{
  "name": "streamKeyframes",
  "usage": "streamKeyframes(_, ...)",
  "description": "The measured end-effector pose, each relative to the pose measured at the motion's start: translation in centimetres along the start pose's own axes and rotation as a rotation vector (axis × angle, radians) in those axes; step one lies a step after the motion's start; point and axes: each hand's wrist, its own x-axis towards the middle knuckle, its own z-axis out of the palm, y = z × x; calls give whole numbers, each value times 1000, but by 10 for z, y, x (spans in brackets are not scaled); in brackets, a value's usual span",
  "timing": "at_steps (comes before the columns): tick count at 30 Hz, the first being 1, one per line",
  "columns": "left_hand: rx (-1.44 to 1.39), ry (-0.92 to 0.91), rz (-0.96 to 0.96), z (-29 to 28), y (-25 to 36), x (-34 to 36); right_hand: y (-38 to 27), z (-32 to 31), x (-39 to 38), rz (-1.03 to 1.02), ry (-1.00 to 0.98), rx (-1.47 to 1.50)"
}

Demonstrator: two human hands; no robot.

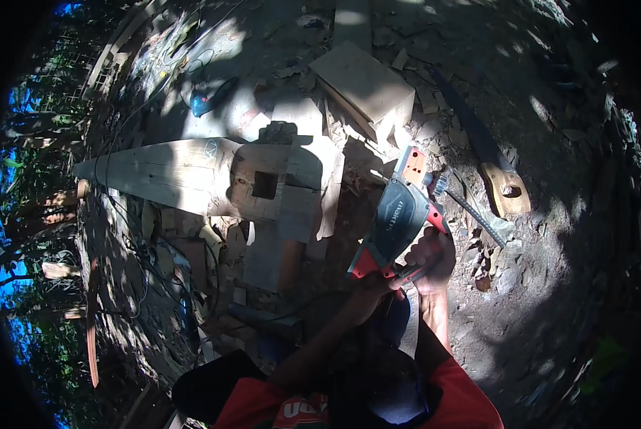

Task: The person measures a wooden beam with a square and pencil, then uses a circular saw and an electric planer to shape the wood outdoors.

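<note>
Head view, outdoor work yard, mixed sun and deep shade.

Item 1: electric hand planer (395, 218), grey body with red ends, held off the ground just right of the workpiece. Right hand (433, 259) is wrapped closed round its rear handle. Left hand (373, 286) sits at the lower red end, in shadow; whether its fingers are closed on the tool cannot be told.

Item 2: pale timber plank (170, 171), tapering to a point at the left, with a square mortise hole (265, 184) cut near its wide end. It lies on the littered ground, apart from the planer.

Item 3: hand saw (485, 161) with wooden handle, lying on the dirt to the right.

Item 4: wooden block (363, 82) above; blue tool (210, 100) upper left; offcuts and chips throughout.

Step, as judged: the planer is being carried or readied, not yet cutting. The next move would call for setting its sole flat on the plank face, with both hands firm.
</note>
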Motion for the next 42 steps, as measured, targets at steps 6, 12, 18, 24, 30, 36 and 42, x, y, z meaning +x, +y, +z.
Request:
streamKeyframes(6, 216, 42, -189, -21, -39, -49, 26, -12, -42, 87, -121, 42)
streamKeyframes(12, 323, 118, -348, -25, 0, -93, 52, 13, -52, 153, -166, -186)
streamKeyframes(18, -93, 20, -84, -42, -24, -94, 65, 24, -54, 204, -112, -367)
streamKeyframes(24, 79, -24, -275, -81, -40, -64, 63, 31, -27, 178, -273, -291)
streamKeyframes(30, 182, -28, -159, -71, -29, -34, 53, 37, 6, 196, -288, -252)
streamKeyframes(36, 274, 112, -26, -75, -20, -11, 47, 42, 32, 210, -317, -191)
streamKeyframes(42, 114, 23, -202, -58, 10, 13, 33, 44, 52, 184, -328, -181)
